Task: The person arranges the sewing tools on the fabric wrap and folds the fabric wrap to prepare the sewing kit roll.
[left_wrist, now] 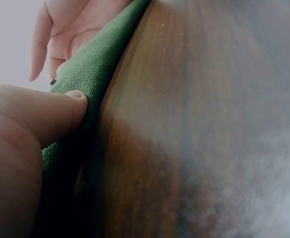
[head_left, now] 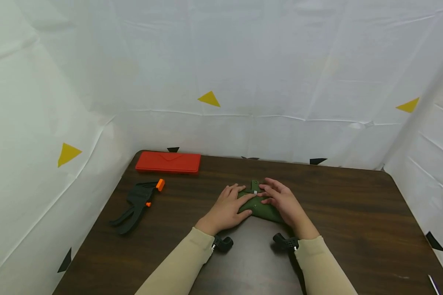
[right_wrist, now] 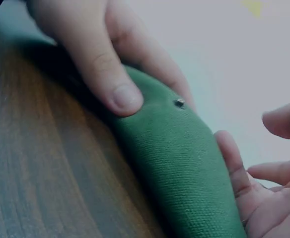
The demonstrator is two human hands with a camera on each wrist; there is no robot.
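Observation:
A green cloth pouch (head_left: pixel 263 210) lies on the dark wooden table in front of me, with a narrow strap (head_left: pixel 255 185) standing at its far side. My left hand (head_left: pixel 227 208) holds its left part; the thumb (right_wrist: pixel 117 91) presses the near side beside a small metal stud (right_wrist: pixel 179 103), and the fingers reach over to the far side. At the pouch's right, my right hand (head_left: pixel 283 200) has its fingers loosely bent close to the strap. In the left wrist view, this right hand (left_wrist: pixel 78 25) appears behind the pouch, palm showing.
A red case (head_left: pixel 167 162) lies at the table's back left. Nearer, on the left, is a black bar clamp (head_left: pixel 135 205) with orange pads. A pen-like stick (head_left: pixel 433 283) shows at the front right. White sheeting (head_left: pixel 262 73) encloses the back and both sides.

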